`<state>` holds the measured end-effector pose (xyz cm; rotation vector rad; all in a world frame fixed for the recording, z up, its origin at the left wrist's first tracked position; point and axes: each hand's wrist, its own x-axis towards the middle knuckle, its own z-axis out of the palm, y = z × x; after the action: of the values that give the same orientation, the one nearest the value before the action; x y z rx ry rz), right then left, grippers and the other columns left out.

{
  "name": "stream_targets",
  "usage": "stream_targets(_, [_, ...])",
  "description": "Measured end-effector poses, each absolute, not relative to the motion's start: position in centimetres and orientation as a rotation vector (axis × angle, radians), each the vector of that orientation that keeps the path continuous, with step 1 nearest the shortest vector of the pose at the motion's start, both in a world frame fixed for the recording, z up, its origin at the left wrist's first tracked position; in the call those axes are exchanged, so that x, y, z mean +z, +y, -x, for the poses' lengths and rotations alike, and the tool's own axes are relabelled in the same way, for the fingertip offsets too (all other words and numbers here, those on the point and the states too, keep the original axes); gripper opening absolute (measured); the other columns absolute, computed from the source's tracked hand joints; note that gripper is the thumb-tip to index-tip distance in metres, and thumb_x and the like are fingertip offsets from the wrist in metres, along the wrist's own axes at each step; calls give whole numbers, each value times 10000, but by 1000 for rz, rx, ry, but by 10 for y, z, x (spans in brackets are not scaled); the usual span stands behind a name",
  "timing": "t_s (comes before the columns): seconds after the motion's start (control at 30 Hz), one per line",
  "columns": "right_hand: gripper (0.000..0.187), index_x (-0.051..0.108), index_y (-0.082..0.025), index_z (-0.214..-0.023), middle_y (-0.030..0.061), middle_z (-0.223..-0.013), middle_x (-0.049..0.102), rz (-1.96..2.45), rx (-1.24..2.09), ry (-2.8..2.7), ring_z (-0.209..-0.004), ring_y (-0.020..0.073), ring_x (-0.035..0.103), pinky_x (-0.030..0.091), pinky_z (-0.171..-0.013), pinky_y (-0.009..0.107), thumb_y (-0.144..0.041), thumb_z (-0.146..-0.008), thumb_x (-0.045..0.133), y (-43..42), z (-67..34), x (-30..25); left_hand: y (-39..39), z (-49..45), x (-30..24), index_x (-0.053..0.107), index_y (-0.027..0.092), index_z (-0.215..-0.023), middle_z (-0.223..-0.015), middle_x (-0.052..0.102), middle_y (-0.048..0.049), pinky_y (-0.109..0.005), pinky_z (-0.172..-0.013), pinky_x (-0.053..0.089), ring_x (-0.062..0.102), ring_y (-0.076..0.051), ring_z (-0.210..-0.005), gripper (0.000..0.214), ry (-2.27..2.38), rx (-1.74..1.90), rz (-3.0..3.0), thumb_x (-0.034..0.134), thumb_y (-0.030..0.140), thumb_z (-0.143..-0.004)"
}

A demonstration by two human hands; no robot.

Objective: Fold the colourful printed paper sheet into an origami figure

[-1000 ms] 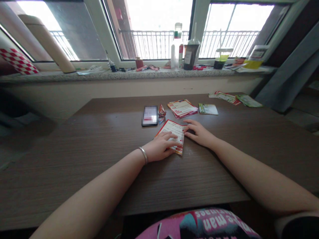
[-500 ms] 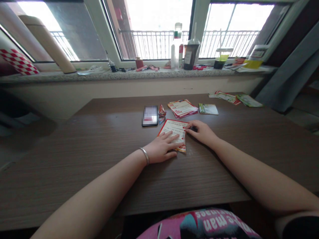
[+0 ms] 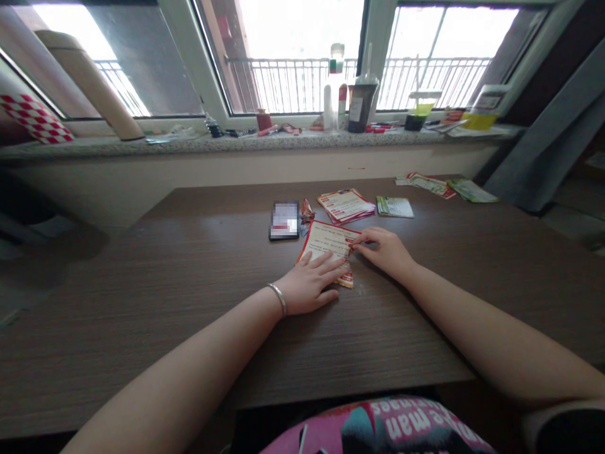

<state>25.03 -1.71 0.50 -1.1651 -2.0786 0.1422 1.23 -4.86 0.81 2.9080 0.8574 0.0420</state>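
Left hand [image 3: 312, 285] lay spread on sheet [image 3: 327, 238] mid-frame; right hand [image 3: 382, 246] pinched its right edge; handling seemed unfinished; pile [image 3: 346, 205] just above centre lay untouched

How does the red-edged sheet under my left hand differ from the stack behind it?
The red-edged sheet lies partly under your left hand, and your right hand pinches its edge; the stack of sheets is untouched. The sheet is nearer you; the stack, farther back. Both show pale, printed faces with red edging.
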Motion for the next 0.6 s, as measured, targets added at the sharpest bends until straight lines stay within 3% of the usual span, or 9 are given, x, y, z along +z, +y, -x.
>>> stream_targets(0.13, [66,694,-212,-803,26,-846,699,1174,131,-2085,-805,175,636,488,-744,297,-206,-795,629,-20,-249,8,-49,-13,9,283,307,-1431,-1535,221,-22,-586,-1102,94,144,-309,-1411,554,919,38,-2893,400,481,-918])
stream_targets(0.6, [69,664,-207,-782,31,-831,667,1189,106,-2128,-797,178,619,481,-718,293,-200,-809,601,-22,-248,9,-50,-12,6,342,396,-1392,-1533,208,-91,-639,-1058,136,158,-368,-1399,541,1075,76,-2898,377,596,-890])
